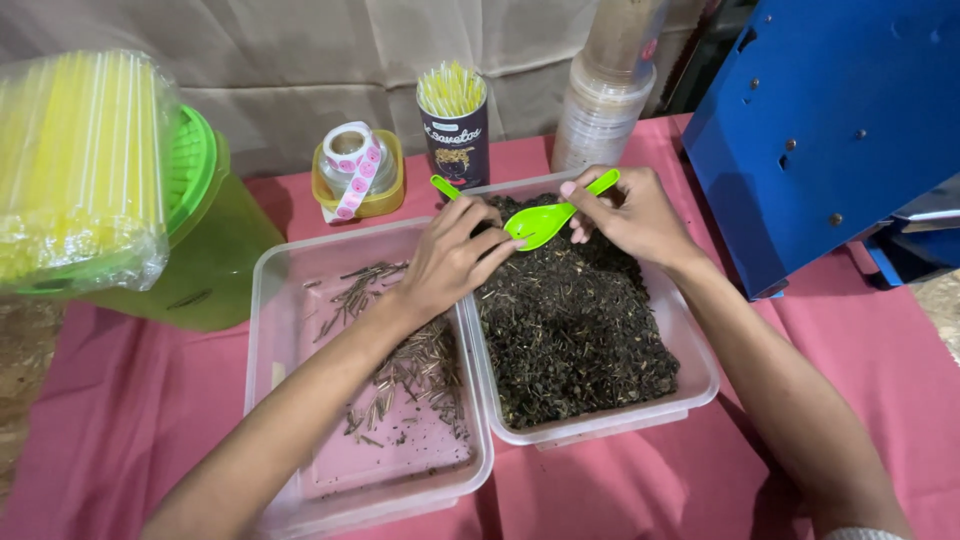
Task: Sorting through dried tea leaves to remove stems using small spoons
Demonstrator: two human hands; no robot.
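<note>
A green scoop (545,220) is pinched by the right hand (630,215) above the dried-leaf tub (690,350); the left hand (450,260) closes on another green handle (444,186). Leaves could be spilled if the scoop is tipped.

A clear plastic pack of yellow straws (75,170) stands at the far left. A roll of round pink stickers (350,160) sits in a yellow bowl by the back wall. Just right of it stands a dark cylindrical canister (456,140) with a pale label, holding yellow sticks.

Green scoop (545,222) over dark dried leaves (575,325)
</note>
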